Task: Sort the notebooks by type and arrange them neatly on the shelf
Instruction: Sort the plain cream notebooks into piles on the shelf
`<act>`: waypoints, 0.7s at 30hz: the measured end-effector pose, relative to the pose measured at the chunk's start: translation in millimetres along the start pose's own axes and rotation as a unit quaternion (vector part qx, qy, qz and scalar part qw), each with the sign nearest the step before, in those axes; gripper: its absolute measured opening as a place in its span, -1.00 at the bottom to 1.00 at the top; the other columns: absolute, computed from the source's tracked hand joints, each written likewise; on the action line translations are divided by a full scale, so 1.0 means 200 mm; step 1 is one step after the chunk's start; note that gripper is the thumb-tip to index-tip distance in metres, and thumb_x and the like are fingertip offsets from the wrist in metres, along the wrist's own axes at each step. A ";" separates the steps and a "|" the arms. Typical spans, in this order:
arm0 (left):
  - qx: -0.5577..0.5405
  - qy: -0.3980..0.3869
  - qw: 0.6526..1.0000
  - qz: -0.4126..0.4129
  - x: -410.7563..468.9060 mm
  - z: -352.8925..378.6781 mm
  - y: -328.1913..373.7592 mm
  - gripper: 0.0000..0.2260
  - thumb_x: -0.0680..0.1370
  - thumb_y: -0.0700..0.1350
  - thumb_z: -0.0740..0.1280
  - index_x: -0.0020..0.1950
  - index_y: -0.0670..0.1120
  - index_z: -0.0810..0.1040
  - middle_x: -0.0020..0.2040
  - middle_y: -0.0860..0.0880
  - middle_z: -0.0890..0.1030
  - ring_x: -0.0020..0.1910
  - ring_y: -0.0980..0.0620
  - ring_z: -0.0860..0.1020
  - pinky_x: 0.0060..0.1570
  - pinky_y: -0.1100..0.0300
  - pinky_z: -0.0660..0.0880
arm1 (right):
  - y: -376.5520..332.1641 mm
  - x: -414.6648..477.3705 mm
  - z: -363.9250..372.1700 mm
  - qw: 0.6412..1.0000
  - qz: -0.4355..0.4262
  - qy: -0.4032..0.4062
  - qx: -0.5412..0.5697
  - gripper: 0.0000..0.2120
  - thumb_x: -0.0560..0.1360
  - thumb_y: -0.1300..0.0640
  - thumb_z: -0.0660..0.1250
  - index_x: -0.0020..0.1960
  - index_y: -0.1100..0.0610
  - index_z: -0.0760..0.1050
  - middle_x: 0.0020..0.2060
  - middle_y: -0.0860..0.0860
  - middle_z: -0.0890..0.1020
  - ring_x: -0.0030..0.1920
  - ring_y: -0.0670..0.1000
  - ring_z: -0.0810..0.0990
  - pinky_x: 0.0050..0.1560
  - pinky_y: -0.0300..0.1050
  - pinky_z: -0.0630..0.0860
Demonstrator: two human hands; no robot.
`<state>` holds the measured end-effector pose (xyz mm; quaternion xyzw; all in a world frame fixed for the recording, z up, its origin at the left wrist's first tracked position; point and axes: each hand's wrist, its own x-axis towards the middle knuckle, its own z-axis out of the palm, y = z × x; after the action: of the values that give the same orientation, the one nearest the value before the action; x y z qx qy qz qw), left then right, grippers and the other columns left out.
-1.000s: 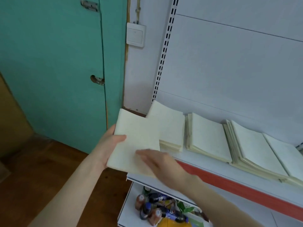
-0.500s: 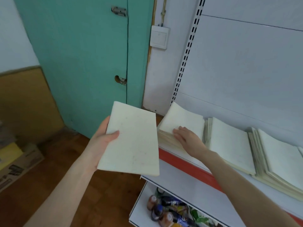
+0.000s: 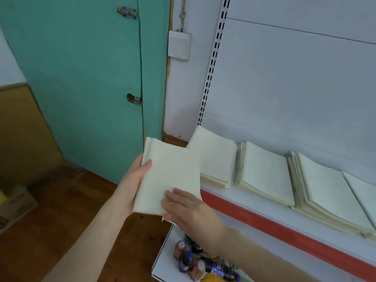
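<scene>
So I've got the notebook (image 3: 171, 174) mid-frame, just left of the shelf (image 3: 264, 224). My left hand (image 3: 132, 184) has its fingers curled round the left edge with the thumb on the cover, and my right hand (image 3: 187, 210) lies flat, fingers straight, on the lower right corner. I'd square the edges up, then lay it flush on the matching stack (image 3: 215, 159) at the shelf's left end. The shelf carries a row of cream stacks running right, and the lower shelf (image 3: 168, 257) holds bottles (image 3: 189, 261).

Shelf (image 3: 244, 198): white metal, red strip along its front edge.
On it: four stacks of cream notebooks in a row: left stack (image 3: 215, 159), second stack (image 3: 266, 174), fanned third stack (image 3: 329, 192), fourth stack (image 3: 364, 190) overlapping the third.
Lower shelf (image 3: 164, 261): bottles (image 3: 189, 261) lying together.
</scene>
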<state>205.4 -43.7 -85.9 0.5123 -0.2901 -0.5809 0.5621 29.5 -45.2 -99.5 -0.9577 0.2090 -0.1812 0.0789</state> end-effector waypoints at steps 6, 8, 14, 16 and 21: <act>0.030 0.017 0.998 0.048 -0.04 -0.08 -0.02 -0.62 0.51 -0.20 0.27 0.25 0.18 0.43 0.15 -0.06 0.57 0.10 -0.16 0.55 0.11 -0.26 0.46 | 0.29 0.08 -0.13 0.970 0.206 0.050 0.121 -0.66 0.59 0.07 0.15 0.31 0.16 0.45 0.29 -0.01 0.48 0.31 -0.04 0.43 0.27 -0.36 0.25; 0.017 0.018 0.998 0.062 -0.07 -0.13 -0.02 -0.53 0.42 -0.15 0.33 0.29 0.16 0.42 0.17 -0.06 0.57 0.13 -0.17 0.55 0.11 -0.29 0.44 | 0.43 0.13 -0.14 0.955 0.293 0.016 0.051 -0.60 0.60 0.02 0.14 0.39 0.12 0.34 0.41 0.00 0.34 0.41 0.01 0.29 0.37 -0.21 0.15; -0.030 0.039 0.995 0.087 -0.12 -0.25 0.01 -0.49 0.31 -0.14 0.33 0.25 0.14 0.46 0.12 -0.06 0.61 0.07 -0.15 0.59 -0.04 -0.16 0.52 | 0.57 0.22 -0.03 0.940 0.327 -0.089 -0.041 -0.36 0.53 -0.20 0.15 0.49 0.10 0.12 0.49 0.03 0.16 0.49 0.04 0.10 0.47 0.00 0.05; -0.037 0.034 0.994 0.099 -0.14 -0.26 0.01 -0.52 0.32 -0.14 0.33 0.22 0.15 0.47 0.13 -0.07 0.60 0.07 -0.15 0.59 -0.05 -0.14 0.52 | 0.59 0.21 0.00 0.940 0.323 -0.086 -0.065 -0.36 0.53 -0.20 0.16 0.49 0.08 0.12 0.49 0.03 0.17 0.48 0.04 0.11 0.47 0.04 0.08; -0.043 0.034 0.993 0.103 -0.15 -0.27 0.01 -0.51 0.33 -0.11 0.33 0.24 0.17 0.45 0.14 -0.05 0.58 0.10 -0.15 0.57 0.00 -0.16 0.51 | 0.60 0.15 0.03 0.952 0.275 -0.082 -0.105 -0.51 0.59 -0.13 0.04 0.46 0.04 0.20 0.47 0.06 0.22 0.48 0.06 0.14 0.45 0.05 0.14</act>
<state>251.3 -3.3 -92.2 0.4746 -0.2972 -0.5138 0.6499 11.9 -165.5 -122.0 -0.8775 0.4751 -0.0506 0.0417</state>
